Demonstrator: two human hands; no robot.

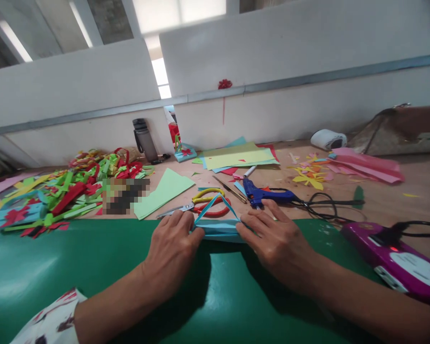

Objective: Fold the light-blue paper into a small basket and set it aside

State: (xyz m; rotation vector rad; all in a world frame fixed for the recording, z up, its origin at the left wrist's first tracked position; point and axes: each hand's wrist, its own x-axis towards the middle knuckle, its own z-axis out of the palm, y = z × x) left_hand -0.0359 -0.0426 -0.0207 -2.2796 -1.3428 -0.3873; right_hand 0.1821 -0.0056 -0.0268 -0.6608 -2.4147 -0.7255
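Note:
A folded light-blue paper basket (pixel 220 228) with a thin strip handle bent to a peak is held between my two hands over the green mat (pixel 232 296). My left hand (pixel 177 243) pinches its left end, thumb in front. At the right end, my right hand (pixel 272 234) grips it with thumb and fingers. Just beyond the basket lie scissors (pixel 211 205) with yellow and red handles. A blue hot glue gun (pixel 267 193) rests behind my right hand, its nozzle partly hidden by the fingers.
Cut paper pieces and small baskets (pixel 75 186) are heaped at left. Green sheets (pixel 165 193) and stacked coloured paper (pixel 240 155) lie behind. A purple power strip (pixel 394 258) sits at right, with cables. A grey bottle (pixel 145 141) stands by the wall.

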